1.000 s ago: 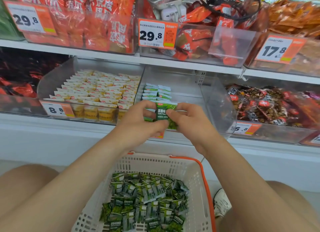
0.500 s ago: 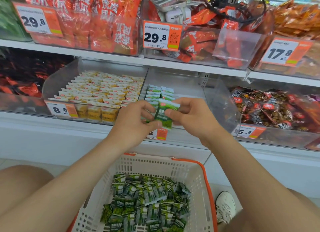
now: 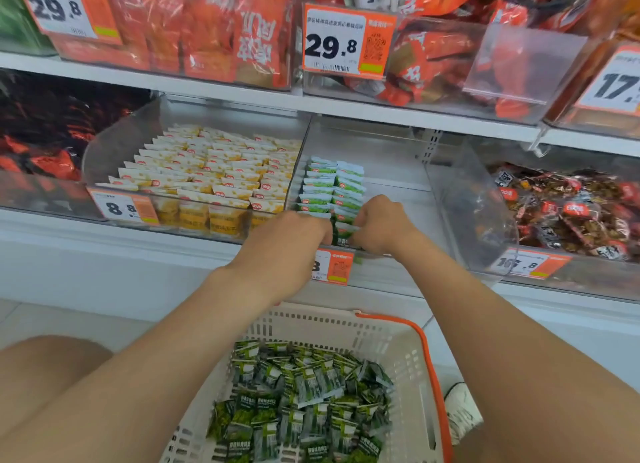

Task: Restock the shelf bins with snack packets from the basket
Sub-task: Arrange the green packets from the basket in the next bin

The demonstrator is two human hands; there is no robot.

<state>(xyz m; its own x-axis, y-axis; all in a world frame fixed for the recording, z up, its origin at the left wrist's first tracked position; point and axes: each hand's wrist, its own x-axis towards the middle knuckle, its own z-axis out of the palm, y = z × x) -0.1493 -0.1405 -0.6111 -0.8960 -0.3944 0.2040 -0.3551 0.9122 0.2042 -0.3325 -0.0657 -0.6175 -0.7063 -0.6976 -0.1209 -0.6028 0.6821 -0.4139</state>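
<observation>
**Stand the green packet up at the front of its row**

Your left hand [image 3: 294, 237] and your right hand [image 3: 382, 225] are both at the front of the clear bin [image 3: 398, 185], the middle one on the low shelf. Between them is a green packet [image 3: 342, 235]. Both hands pinch it, one from each side, with the fingers curled in. It may be more than one packet, but your hands hide too much to tell.

The packet sits low in the bin, at the front end of the two green rows [image 3: 330, 185] and just behind the price tag [image 3: 332, 266].

To do this bit well, I think you should stand the packet straight up, facing front like the others. Push it back softly till it leans on the row behind it. Let go with one hand first and see if it stands. If it tips, it could knock the neat rows crooked.

Do not let it slide left toward the yellow packets [image 3: 207, 172]. The right side of the bin is bare, so new rows can go there.

The basket [image 3: 408, 327] by your knees holds a big pile of loose packets [image 3: 304, 393], so I think lots of the job is left.
</observation>
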